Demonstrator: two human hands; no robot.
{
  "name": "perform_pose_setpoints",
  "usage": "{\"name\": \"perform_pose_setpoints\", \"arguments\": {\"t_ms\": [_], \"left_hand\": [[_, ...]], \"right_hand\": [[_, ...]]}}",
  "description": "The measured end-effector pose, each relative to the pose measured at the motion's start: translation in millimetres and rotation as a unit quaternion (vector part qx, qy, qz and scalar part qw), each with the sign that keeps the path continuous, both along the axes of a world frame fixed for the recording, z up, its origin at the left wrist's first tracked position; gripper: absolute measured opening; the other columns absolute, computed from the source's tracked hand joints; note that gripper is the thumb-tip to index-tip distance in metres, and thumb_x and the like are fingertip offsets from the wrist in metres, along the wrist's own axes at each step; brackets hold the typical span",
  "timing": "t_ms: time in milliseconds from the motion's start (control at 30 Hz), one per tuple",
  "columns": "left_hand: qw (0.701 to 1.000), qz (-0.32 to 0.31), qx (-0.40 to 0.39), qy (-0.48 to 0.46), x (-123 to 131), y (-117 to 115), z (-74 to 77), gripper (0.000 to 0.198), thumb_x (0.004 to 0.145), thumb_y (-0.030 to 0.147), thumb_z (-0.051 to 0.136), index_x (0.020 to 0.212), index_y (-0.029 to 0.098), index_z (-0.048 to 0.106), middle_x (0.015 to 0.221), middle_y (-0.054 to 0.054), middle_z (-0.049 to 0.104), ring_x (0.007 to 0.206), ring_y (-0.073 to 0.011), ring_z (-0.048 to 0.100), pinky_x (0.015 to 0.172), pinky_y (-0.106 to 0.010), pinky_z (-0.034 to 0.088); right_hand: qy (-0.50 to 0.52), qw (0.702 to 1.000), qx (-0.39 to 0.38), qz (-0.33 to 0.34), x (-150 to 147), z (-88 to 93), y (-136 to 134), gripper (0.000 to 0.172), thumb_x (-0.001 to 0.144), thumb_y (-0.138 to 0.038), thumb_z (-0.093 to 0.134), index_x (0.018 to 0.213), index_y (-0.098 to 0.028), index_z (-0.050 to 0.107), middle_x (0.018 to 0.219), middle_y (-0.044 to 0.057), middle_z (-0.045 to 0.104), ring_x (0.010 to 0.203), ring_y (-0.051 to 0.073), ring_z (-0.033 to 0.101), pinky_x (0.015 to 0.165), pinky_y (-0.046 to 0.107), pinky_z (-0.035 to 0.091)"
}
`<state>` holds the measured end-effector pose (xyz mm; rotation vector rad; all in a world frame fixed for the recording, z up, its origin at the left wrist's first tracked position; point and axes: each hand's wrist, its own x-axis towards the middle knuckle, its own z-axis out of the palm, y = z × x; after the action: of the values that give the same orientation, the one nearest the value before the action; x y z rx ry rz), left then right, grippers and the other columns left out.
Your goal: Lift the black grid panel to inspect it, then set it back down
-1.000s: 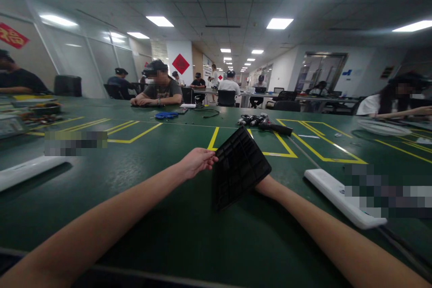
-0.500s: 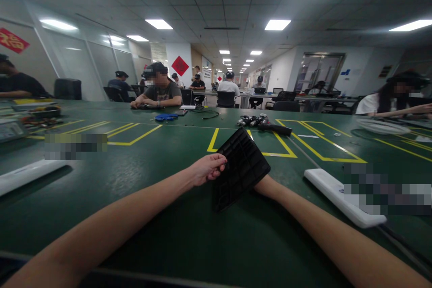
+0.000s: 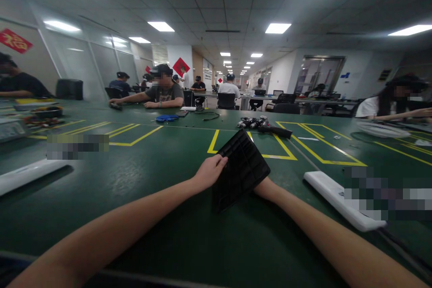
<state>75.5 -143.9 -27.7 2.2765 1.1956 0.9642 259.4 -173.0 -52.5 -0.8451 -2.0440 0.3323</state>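
A black ribbed plastic panel (image 3: 241,168), tilted, is held up over the green table with its gridded face toward me. My right hand (image 3: 265,187) grips it from behind at the lower right; the panel hides most of those fingers. At the panel's left edge is my left hand (image 3: 212,170), its fingers closed and the back of the hand turned up. Its fingertips meet the panel's face, and whatever they pinch, if anything, is too small or hidden to make out.
Beyond the panel lie bundled black cables (image 3: 254,122) and a black cylindrical piece (image 3: 276,131). White power strips (image 3: 340,198) flank my arms. A blue item (image 3: 167,118) lies farther back. Yellow tape (image 3: 286,158) marks the green table (image 3: 145,243). Co-workers (image 3: 165,92) sit around.
My left hand has rolled so its back faces up, with its fingers now against the panel's left side. The panel and right hand stay nearly still. A co-worker opposite has stretched an arm leftward.
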Motion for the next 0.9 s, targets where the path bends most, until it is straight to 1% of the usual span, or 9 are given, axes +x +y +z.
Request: {"name": "perform_pose_setpoints", "arguments": {"t_ms": [167,267,367,433,533,600,733,833,900], "left_hand": [[0.998,-0.050,-0.020,0.009,-2,-2,1.5,0.015,0.080,0.030,0.043,0.078,0.017,0.050,0.064,0.002,0.052,0.058,-0.0117,0.048,0.055,-0.023,0.036],[0.998,-0.046,-0.022,0.023,1,0,3.7,0.020,0.081,0.033,0.042,0.072,0.017,0.049,0.062,0.002,0.050,0.057,-0.0118,0.046,0.053,-0.023,0.034],[0.999,-0.021,-0.029,0.033,2,-1,6.5,0.030,0.083,0.041,0.038,0.069,0.017,0.049,0.062,0.000,0.051,0.059,-0.0131,0.046,0.054,-0.024,0.033],[0.999,-0.014,-0.028,0.034,2,-2,7.4,0.028,0.083,0.040,0.039,0.071,0.017,0.050,0.064,0.000,0.052,0.061,-0.0139,0.048,0.055,-0.024,0.032],[0.999,-0.029,-0.018,0.033,4,-3,5.9,0.022,0.082,0.036,0.042,0.071,0.018,0.049,0.064,0.001,0.051,0.061,-0.0136,0.047,0.054,-0.024,0.031],[0.999,-0.024,-0.014,0.033,5,-3,4.2,0.026,0.083,0.037,0.041,0.066,0.018,0.047,0.062,0.001,0.049,0.058,-0.0133,0.046,0.053,-0.023,0.029],[0.999,0.012,-0.020,0.048,7,-1,2.7,0.033,0.083,0.043,0.039,0.063,0.018,0.047,0.060,0.000,0.049,0.055,-0.0137,0.044,0.051,-0.024,0.026],[0.998,-0.003,-0.018,0.060,6,-1,4.0,0.029,0.084,0.038,0.039,0.064,0.018,0.047,0.062,0.000,0.050,0.058,-0.0141,0.045,0.053,-0.024,0.028],[0.998,-0.021,-0.013,0.060,4,-1,5.8,0.021,0.082,0.032,0.042,0.068,0.018,0.048,0.064,0.000,0.050,0.060,-0.0140,0.046,0.054,-0.024,0.030]], "right_hand": [[-0.014,1.000,0.017,-0.002,5,-2.7,3,0.034,0.086,-0.027,0.041,0.118,-0.024,0.053,0.119,0.004,0.058,0.111,0.020,0.052,0.096,0.038,0.042],[-0.025,0.999,0.030,-0.004,7,-4.7,5,0.034,0.086,-0.025,0.041,0.119,-0.022,0.052,0.120,0.005,0.057,0.112,0.020,0.050,0.097,0.038,0.041],[-0.024,0.999,0.032,0.002,8,-4.6,6,0.036,0.086,-0.023,0.040,0.120,-0.023,0.051,0.120,0.004,0.057,0.112,0.019,0.051,0.096,0.036,0.042],[-0.018,0.999,0.030,0.012,8,-4.3,5,0.036,0.086,-0.023,0.040,0.120,-0.025,0.051,0.120,0.004,0.057,0.109,0.019,0.052,0.095,0.036,0.043],[-0.008,1.000,0.027,0.014,8,-5.3,6,0.035,0.086,-0.024,0.041,0.119,-0.026,0.051,0.120,0.004,0.057,0.109,0.020,0.052,0.096,0.037,0.042],[-0.006,1.000,0.025,0.009,9,-6.3,6,0.036,0.086,-0.024,0.041,0.121,-0.025,0.050,0.122,0.004,0.055,0.112,0.020,0.050,0.098,0.038,0.039],[-0.010,1.000,0.025,0.011,10,-6.4,7,0.038,0.086,-0.024,0.040,0.124,-0.025,0.046,0.125,0.004,0.053,0.114,0.019,0.048,0.101,0.038,0.036],[-0.015,0.999,0.031,0.008,11,-6.8,7,0.037,0.086,-0.024,0.040,0.122,-0.024,0.049,0.124,0.005,0.054,0.115,0.020,0.048,0.101,0.038,0.036],[-0.019,0.999,0.031,0.000,11,-7.9,7,0.035,0.086,-0.024,0.040,0.119,-0.023,0.052,0.121,0.006,0.056,0.113,0.020,0.049,0.100,0.038,0.037]]}}
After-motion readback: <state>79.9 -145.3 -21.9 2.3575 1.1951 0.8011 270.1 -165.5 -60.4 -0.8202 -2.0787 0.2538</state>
